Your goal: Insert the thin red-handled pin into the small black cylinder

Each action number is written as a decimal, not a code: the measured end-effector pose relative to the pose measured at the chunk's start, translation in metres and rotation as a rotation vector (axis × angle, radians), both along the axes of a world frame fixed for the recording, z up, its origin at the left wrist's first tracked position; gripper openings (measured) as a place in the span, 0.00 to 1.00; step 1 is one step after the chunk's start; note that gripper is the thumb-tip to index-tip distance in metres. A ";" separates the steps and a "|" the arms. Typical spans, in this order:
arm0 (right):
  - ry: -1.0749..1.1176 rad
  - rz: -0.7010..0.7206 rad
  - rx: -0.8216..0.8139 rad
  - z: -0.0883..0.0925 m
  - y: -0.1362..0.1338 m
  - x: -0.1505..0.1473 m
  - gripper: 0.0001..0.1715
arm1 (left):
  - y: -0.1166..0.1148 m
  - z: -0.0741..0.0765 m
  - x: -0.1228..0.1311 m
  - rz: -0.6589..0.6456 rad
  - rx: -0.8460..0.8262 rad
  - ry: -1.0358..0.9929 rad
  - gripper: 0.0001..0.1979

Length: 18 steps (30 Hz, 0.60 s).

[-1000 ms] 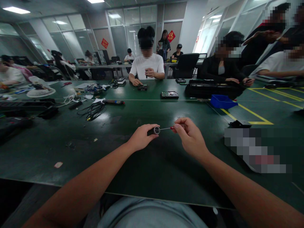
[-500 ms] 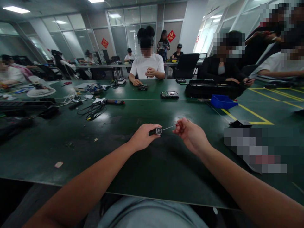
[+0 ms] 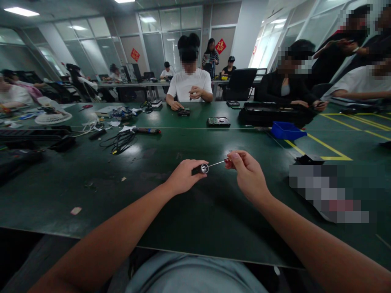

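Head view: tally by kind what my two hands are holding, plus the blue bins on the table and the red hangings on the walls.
thin screwdriver, in the right hand: 1
small black cylinder, in the left hand: 1
blue bin: 1
red wall hangings, one at left, one by the pillar: 2
Total: 5

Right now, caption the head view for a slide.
Left hand grips a small cylinder; right hand holds a thin screwdriver to it.

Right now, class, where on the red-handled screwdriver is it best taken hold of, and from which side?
Take the screwdriver by its red handle, coming from the right: its thin shaft points left and meets the silver end of the black cylinder pinched in the left hand.
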State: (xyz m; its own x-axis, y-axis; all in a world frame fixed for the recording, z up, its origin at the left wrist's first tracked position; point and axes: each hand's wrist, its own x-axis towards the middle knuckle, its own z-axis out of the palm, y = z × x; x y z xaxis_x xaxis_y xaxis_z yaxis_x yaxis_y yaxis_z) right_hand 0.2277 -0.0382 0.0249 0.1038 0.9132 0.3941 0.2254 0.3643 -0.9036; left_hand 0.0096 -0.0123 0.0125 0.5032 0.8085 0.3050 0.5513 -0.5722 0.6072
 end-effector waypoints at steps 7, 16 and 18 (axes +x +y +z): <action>-0.310 0.014 0.134 0.005 -0.012 0.000 0.14 | 0.001 -0.003 0.000 0.005 0.031 0.038 0.20; -0.439 -0.009 0.172 0.012 -0.015 0.001 0.14 | 0.000 -0.003 0.001 0.011 0.022 0.044 0.20; -0.445 -0.003 0.176 0.013 -0.016 0.001 0.12 | 0.000 -0.002 0.001 0.009 0.018 0.037 0.20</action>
